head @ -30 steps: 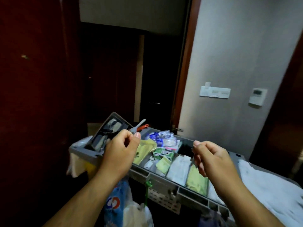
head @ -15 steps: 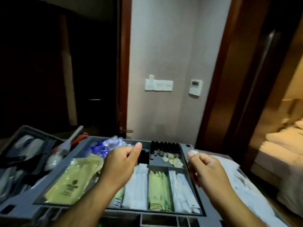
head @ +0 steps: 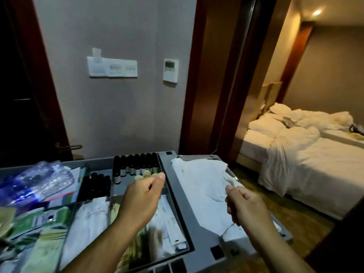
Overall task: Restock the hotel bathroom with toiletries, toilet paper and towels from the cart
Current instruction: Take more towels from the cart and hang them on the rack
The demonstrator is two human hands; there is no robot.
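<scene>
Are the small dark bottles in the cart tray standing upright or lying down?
Upright. The small dark bottles stand in rows in the far compartment of the cart tray, caps pointing up.

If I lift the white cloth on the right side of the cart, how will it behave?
The cloth lies creased and flat, so it will probably hang floppy and unfold. It looks thin, likely light. A loose thread at its near edge may snag on the cart.

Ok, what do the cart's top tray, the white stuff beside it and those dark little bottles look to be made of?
Top tray: likely moulded grey plastic, matte, with thin formed dividers and square slots. White stuff: fabric, probably terry towel or cloth; it creases softly and has a stitched hem. Dark bottles: plastic or glass, too small to tell; slight sheen, pale labels.
</scene>
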